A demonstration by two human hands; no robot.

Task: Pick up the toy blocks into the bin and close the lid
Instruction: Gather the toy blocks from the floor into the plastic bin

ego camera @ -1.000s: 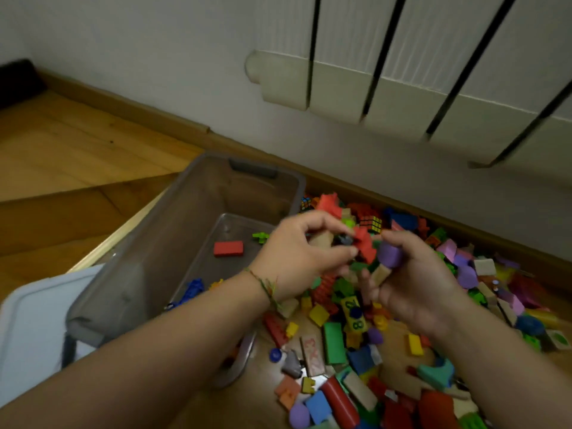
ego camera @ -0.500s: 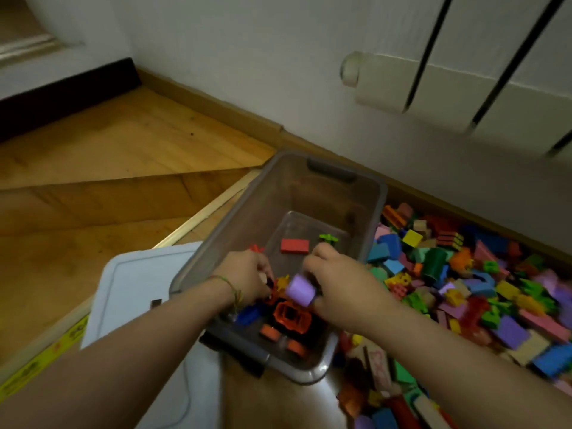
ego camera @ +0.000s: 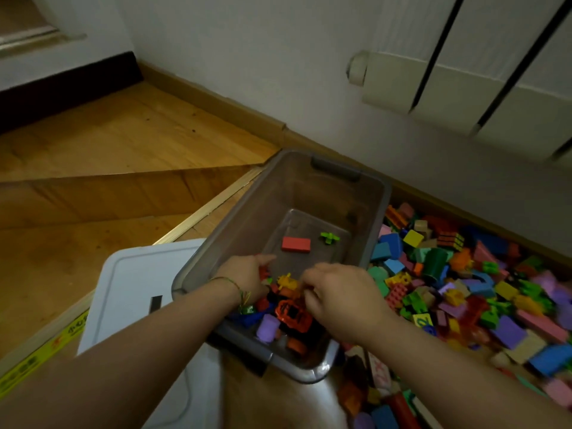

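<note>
The purple block (ego camera: 267, 328) has dropped from the right hand (ego camera: 343, 300), now loosely curled and empty, into the bin (ego camera: 382, 199). Whether the left hand (ego camera: 244, 278) holds anything cannot be told. Most toy blocks (ego camera: 464, 283) still await pickup.

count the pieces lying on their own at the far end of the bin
2: a red block on the bin floor, a small green piece just right of it. The near-end heap is partly hidden by the left hand and right hand.
</note>
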